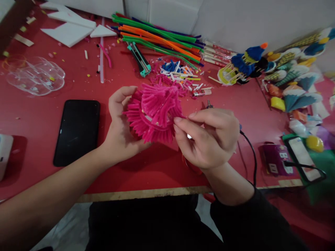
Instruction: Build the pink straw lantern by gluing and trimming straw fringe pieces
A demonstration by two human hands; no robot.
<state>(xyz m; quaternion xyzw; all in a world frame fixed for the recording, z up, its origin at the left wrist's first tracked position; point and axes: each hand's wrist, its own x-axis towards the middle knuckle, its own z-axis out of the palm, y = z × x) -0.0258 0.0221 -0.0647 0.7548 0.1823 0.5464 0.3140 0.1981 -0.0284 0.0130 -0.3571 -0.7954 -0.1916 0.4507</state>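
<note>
A round pink craft piece made of many short pipe-cleaner bits [155, 113] is held just above the red table [39, 115]. My left hand [120, 130] cups it from the left and below, thumb up along its edge, fingers curled behind it. My right hand [208, 137] is at its right side, thumb and forefinger pinched on the ends of a few pink strands. A small metal object shows between the fingers of my right hand, too hidden to name.
A black phone [77, 130] lies left of my hands, a clear plastic tray [35, 76] farther left. Long coloured pipe cleaners [159, 36], a teal cutter [140, 60] and cut scraps [178, 75] lie behind. Finished crafts [290, 69], a purple device [276, 158] with black cable and a second phone [303, 157] sit right.
</note>
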